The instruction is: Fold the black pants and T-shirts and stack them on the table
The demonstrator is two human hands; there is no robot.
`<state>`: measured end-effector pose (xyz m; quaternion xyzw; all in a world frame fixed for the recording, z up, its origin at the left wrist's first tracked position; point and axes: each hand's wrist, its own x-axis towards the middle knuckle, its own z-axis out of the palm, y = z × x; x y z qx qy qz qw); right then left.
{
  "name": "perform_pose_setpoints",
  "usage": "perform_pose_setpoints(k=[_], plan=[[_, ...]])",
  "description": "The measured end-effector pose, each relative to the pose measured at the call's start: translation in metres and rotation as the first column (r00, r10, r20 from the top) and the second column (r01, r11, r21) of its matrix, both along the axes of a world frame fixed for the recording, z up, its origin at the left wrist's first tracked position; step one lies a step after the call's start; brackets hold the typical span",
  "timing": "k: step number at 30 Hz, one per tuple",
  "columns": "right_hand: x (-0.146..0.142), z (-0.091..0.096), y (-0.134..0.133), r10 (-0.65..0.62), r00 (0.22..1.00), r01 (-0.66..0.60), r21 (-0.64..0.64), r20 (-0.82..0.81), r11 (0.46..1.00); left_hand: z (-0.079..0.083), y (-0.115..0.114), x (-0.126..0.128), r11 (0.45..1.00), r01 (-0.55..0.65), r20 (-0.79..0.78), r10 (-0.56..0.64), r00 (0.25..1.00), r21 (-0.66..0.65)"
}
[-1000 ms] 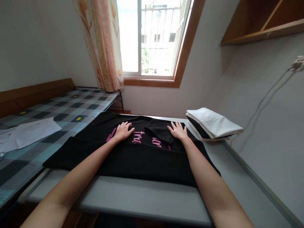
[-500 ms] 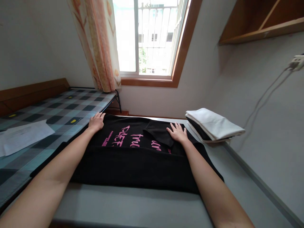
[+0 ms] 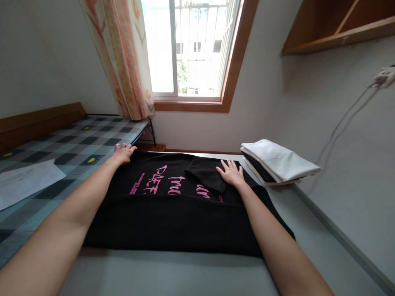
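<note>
A black T-shirt (image 3: 173, 213) with pink lettering lies spread on a grey table (image 3: 185, 275). One sleeve is folded in over the print near the top. My right hand (image 3: 231, 172) lies flat on that folded sleeve, fingers spread. My left hand (image 3: 122, 153) is at the shirt's far left corner, by the table's edge. Its fingers curl at the fabric's edge; whether they grip it is unclear.
A stack of folded white and black garments (image 3: 277, 161) sits at the table's far right. A bed with a checked cover (image 3: 61, 152) and a white sheet of paper (image 3: 24, 181) adjoins the table on the left. Window, curtain and a wall shelf are beyond.
My left hand has slid from the middle of the print out to the shirt's far left corner, uncovering more pink lettering. The shirt's left part no longer overhangs the bed. My right hand stayed put.
</note>
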<state>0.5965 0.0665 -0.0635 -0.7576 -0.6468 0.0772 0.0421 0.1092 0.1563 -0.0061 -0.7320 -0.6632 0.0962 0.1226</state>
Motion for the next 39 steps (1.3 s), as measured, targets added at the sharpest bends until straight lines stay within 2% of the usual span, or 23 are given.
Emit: perform_pose_setpoints(k=[3, 5, 8, 14, 18, 22, 24, 26, 30, 33, 36, 39], plan=[[0.000, 0.000, 0.000, 0.000, 1.000, 0.000, 0.002, 0.002, 1.000, 0.007, 0.004, -0.008, 0.999, 0.029, -0.092, -0.028, 0.995, 0.018], [0.001, -0.001, 0.001, -0.001, 1.000, 0.000, 0.005, 0.005, 1.000, 0.013, 0.007, -0.020, 0.997, 0.071, -0.090, -0.071, 0.993, 0.003], [0.001, -0.001, 0.001, -0.002, 1.000, 0.002, 0.008, 0.006, 1.000, 0.019, 0.006, -0.043, 0.988, 0.155, 0.005, -0.155, 0.988, -0.022], [0.000, -0.001, -0.001, 0.003, 1.000, -0.003, 0.046, -0.013, 0.999, 0.033, -0.002, -0.078, 0.965, 0.246, 0.240, -0.261, 0.935, 0.092], [0.001, -0.001, -0.003, 0.026, 0.999, -0.029, 0.172, 0.022, 0.985, 0.042, -0.010, -0.084, 0.961, 0.250, 0.289, -0.274, 0.917, 0.116], [0.008, 0.001, -0.001, 0.005, 0.997, -0.032, 0.341, 0.078, 0.940, 0.041, -0.026, -0.082, 0.958, 0.256, 0.319, -0.285, 0.904, 0.131], [0.014, 0.004, 0.002, -0.009, 0.995, -0.028, 0.367, 0.099, 0.930, 0.040, -0.034, -0.079, 0.958, 0.254, 0.314, -0.285, 0.906, 0.137], [0.020, 0.009, 0.009, -0.005, 0.991, -0.040, 0.329, 0.135, 0.943, 0.040, -0.039, -0.075, 0.961, 0.242, 0.295, -0.271, 0.916, 0.133], [0.035, 0.028, 0.026, 0.062, 0.977, -0.088, 0.123, 0.205, 0.989, 0.039, -0.038, -0.071, 0.983, 0.170, 0.211, -0.181, 0.961, 0.070], [0.044, 0.041, 0.036, 0.106, 0.969, -0.114, 0.022, 0.224, 0.993, 0.036, -0.033, -0.075, 0.968, 0.222, 0.181, -0.241, 0.953, 0.121], [0.048, 0.047, 0.040, 0.107, 0.967, -0.109, -0.002, 0.231, 0.994, 0.033, -0.032, -0.082, 0.966, 0.201, 0.192, -0.230, 0.954, 0.163], [0.050, 0.049, 0.036, 0.121, 0.966, -0.138, 0.058, 0.227, 0.989, 0.036, -0.039, -0.083, 0.971, 0.161, 0.225, -0.199, 0.954, 0.177]])
